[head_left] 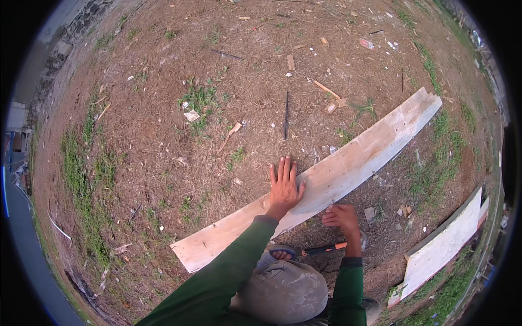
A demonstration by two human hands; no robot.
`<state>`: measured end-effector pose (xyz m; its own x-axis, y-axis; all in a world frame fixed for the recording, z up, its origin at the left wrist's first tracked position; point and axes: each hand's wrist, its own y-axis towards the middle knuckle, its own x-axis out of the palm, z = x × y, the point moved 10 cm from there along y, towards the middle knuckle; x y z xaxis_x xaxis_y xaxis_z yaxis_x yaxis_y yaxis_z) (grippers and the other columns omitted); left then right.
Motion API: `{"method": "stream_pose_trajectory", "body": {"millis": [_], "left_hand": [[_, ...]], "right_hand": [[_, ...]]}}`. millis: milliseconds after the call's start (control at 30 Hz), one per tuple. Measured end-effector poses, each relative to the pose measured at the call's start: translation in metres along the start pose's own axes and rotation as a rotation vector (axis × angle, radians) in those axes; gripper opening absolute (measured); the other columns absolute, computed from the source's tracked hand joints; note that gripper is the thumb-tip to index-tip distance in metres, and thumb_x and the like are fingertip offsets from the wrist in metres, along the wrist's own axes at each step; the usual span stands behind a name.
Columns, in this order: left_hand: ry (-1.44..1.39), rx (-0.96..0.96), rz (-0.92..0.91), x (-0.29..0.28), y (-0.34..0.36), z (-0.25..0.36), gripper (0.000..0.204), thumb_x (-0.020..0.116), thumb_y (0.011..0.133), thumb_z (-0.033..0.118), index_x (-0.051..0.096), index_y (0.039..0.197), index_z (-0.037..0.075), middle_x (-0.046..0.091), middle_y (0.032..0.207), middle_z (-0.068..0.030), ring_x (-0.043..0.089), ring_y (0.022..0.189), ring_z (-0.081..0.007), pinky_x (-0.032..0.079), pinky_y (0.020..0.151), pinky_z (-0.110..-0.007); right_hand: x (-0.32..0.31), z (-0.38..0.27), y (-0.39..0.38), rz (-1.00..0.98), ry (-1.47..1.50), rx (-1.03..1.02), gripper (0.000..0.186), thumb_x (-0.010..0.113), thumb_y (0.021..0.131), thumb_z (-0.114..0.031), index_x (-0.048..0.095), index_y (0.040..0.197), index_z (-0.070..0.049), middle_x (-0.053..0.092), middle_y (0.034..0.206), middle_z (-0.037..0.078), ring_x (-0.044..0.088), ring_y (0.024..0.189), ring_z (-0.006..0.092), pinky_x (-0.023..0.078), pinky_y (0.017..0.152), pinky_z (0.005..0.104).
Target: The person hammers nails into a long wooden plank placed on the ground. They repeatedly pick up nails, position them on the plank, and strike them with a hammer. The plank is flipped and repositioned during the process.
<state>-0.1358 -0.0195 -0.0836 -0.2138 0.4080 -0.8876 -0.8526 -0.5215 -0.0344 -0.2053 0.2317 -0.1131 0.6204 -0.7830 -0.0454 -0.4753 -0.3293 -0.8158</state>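
A long plywood board (348, 168) lies slantwise on the ground in front of me, from lower left to upper right. My left hand (285, 187) rests flat on it near the middle, fingers stretched out past its far edge. Close to the near edge is my right hand (342, 218), its fingers curled together in a pinch. Something tiny and thin may be between the fingertips; I cannot make it out. Below the right hand, a tool with an orange and black handle (323, 249) lies beside my foot, partly hidden behind my right forearm.
Another board, pale and white-faced (443, 250), lies at the right. Beyond the plywood, a dark thin rod (286, 115), a wood stick (326, 88) and small scraps are scattered over dry soil. Weeds (201, 100) grow in patches. My bent knee (285, 293) is close below the board.
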Motion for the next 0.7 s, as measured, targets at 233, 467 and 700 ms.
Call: {"method": "stream_pose_trajectory", "body": {"millis": [233, 467, 700], "left_hand": [[0.040, 0.030, 0.067, -0.001, -0.003, 0.002, 0.073, 0.054, 0.104, 0.044, 0.042, 0.162, 0.000, 0.031, 0.173, -0.0233, 0.022, 0.164, -0.0403, 0.011, 0.133, -0.064], [0.087, 0.027, 0.060, 0.005, -0.001, 0.003, 0.074, 0.052, 0.105, 0.045, 0.040, 0.163, 0.001, 0.028, 0.175, -0.0219, 0.018, 0.166, -0.0395, 0.009, 0.133, -0.064], [0.085, 0.000, 0.002, 0.013, 0.000, -0.001, 0.075, 0.052, 0.103, 0.045, 0.041, 0.163, 0.001, 0.026, 0.176, -0.0214, 0.016, 0.166, -0.0390, 0.007, 0.133, -0.065]], "right_hand": [[-0.002, -0.004, -0.014, 0.354, -0.378, 0.026, 0.047, 0.054, 0.109, -0.032, 0.069, 0.085, 0.007, 0.072, 0.068, 0.019, 0.074, 0.055, 0.0290, 0.062, 0.051, 0.0390], [0.043, -0.051, -0.012, 0.642, -1.259, -0.447, 0.039, 0.056, 0.105, -0.029, 0.075, 0.091, 0.002, 0.076, 0.080, 0.023, 0.078, 0.067, 0.0343, 0.064, 0.074, 0.0453], [0.019, -0.042, -0.021, 0.374, -0.998, -0.131, 0.033, 0.057, 0.103, -0.027, 0.078, 0.094, -0.003, 0.078, 0.096, 0.025, 0.077, 0.097, 0.0431, 0.062, 0.083, 0.0536]]}}
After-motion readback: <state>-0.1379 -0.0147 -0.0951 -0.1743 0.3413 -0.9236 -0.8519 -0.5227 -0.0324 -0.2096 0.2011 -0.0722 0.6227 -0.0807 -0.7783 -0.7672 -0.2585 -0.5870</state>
